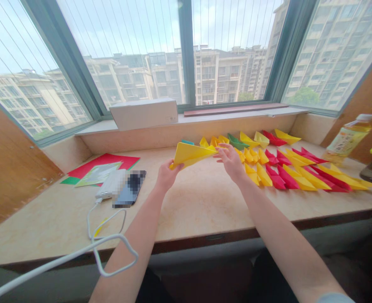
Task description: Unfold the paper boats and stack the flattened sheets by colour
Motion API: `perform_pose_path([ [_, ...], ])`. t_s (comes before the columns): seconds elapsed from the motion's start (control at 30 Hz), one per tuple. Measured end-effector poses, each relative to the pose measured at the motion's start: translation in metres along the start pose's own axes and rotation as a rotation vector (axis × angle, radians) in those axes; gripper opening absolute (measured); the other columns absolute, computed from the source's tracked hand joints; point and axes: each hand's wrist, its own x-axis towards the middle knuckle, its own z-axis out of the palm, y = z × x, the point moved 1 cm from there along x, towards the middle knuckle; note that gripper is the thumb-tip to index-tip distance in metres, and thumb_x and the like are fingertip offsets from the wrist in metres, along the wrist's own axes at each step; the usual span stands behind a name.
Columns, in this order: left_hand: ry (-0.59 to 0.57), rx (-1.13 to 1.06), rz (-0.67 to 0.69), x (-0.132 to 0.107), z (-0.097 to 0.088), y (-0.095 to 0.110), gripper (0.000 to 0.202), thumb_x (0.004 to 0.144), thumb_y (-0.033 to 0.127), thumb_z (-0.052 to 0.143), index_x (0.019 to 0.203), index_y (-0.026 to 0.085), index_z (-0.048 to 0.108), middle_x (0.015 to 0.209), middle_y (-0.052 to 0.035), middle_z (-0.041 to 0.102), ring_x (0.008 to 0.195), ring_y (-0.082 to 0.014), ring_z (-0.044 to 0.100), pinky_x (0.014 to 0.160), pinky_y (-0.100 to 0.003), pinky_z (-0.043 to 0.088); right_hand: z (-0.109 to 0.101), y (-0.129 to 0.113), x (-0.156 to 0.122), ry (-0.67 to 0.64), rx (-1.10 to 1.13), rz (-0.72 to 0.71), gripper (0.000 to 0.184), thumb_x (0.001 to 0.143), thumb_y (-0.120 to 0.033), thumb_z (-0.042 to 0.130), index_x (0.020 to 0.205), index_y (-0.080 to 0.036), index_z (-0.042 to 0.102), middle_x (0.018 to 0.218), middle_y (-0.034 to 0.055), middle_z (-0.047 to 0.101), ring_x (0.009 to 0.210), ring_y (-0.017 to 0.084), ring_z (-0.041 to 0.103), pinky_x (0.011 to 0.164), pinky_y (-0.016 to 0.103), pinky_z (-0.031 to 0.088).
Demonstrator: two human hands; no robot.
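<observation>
Head-camera view: at a beige marble-look desk (205, 202) beneath a wide bay window (186, 50), a person holds a folded yellow paper shape (192, 154) in the air above the desktop. Left hand (166, 176) pinches the near corner of the paper; right hand (232, 162), fingers loosely spread, touches its far tip. Rows of folded red, yellow and green paper boats (287, 168) lie to the right, close by the right hand. Flat red and green paper sheets (102, 168), a white power bank (110, 185) with white cable (104, 235), and a dark phone (129, 189) lie to the left. A yellow-labelled drink bottle (348, 139) stands at far right.
</observation>
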Motion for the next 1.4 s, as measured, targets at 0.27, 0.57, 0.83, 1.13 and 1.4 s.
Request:
perform_pose_path([
  [0.27,-0.005,-0.074,0.059,-0.001,0.001,0.004,0.032,0.074,0.043,0.073,0.091,0.016,0.073,0.087,-0.0049,0.071,0.083,-0.0205,0.062,0.074,-0.03,0.046,0.005,0.005,-0.001,-0.002,-0.044,-0.221,0.026,0.083,-0.042,0.069,0.099,-0.025,0.057,0.106,0.0041,0.067,0.087,0.017,0.067,0.076,0.033,0.054],
  [0.57,-0.036,-0.127,0.243,-0.003,0.005,0.011,0.026,0.077,0.043,0.073,0.081,0.017,0.072,0.105,-0.0094,0.067,0.1,-0.0232,0.062,0.09,-0.037,0.047,0.003,0.002,-0.002,0.071,-0.016,-0.291,0.023,0.083,-0.044,0.069,0.095,-0.024,0.064,0.096,0.0038,0.068,0.087,0.019,0.068,0.081,0.037,0.058],
  [0.83,0.03,-0.092,0.305,-0.004,0.006,0.011,0.022,0.08,0.039,0.072,0.077,0.018,0.068,0.106,-0.0089,0.067,0.101,-0.0222,0.062,0.089,-0.037,0.048,0.005,-0.001,-0.007,-0.013,-0.2,-0.436,0.028,0.088,-0.04,0.065,0.113,-0.027,0.071,0.118,0.0075,0.063,0.098,0.02,0.064,0.086,0.038,0.057],
  [1.13,0.088,0.266,0.554,-0.004,0.004,0.006,0.033,0.086,0.035,0.067,0.115,0.021,0.06,0.116,-0.0102,0.067,0.11,-0.0242,0.061,0.096,-0.042,0.047,0.001,0.005,-0.005,-0.046,-0.32,-0.497,0.016,0.09,-0.038,0.062,0.092,-0.027,0.074,0.109,0.0059,0.061,0.104,0.022,0.061,0.091,0.041,0.052],
  [1.4,0.092,0.611,0.633,-0.009,-0.004,0.013,0.061,0.086,0.038,0.067,0.141,0.027,0.045,0.143,-0.012,0.053,0.14,-0.0319,0.039,0.115,-0.059,0.023,0.0,0.005,-0.006,-0.118,-0.424,-0.546,0.016,0.092,-0.036,0.061,0.091,-0.027,0.074,0.105,0.0051,0.063,0.101,0.022,0.061,0.088,0.039,0.051],
])
